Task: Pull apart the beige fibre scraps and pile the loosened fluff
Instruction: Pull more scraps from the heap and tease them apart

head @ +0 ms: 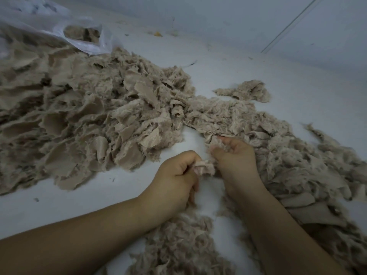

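Note:
A small beige fibre scrap is stretched between my two hands at the centre of the view. My left hand pinches its left end with curled fingers. My right hand grips its right end, with more fluff bunched in the curled fingers. A large heap of beige scraps fills the left side of the white surface. Loosened fluff lies in a pile under and between my forearms. More beige scraps and fluff spread along the right side.
A clear plastic bag holding more beige scraps lies at the back left. A separate clump sits alone behind the right pile. The white surface meets a pale wall at the back. Small bits of debris dot the surface.

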